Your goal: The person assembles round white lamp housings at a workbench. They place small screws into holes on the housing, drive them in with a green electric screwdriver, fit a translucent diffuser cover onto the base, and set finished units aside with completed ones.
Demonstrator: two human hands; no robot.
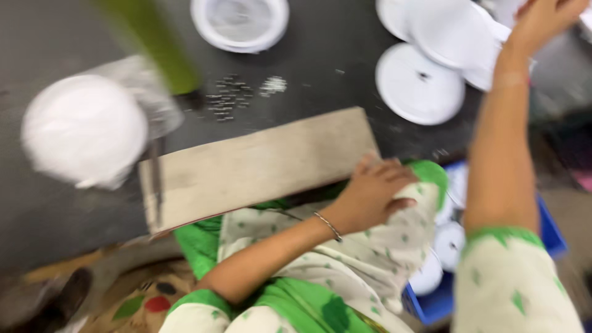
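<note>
Reaching up with the right hand (pixel 542 21), fingers spread over the stacked white round discs (pixel 453 34) at the table's far edge, the person steadies the wooden board (pixel 259 166) with the left hand (pixel 373 194), fingers pressed flat.

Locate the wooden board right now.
In the head view the wooden board lies at centre frame on the dark table, tilted, its near right corner under the left hand, with a white bowl to its left.

Small assembly workshop: dark desk (pixel 320 55) with white round lids (pixel 419 83) upper right, screws (pixel 227 98) upper centre, blue crate (pixel 444 299) lower right.
</note>
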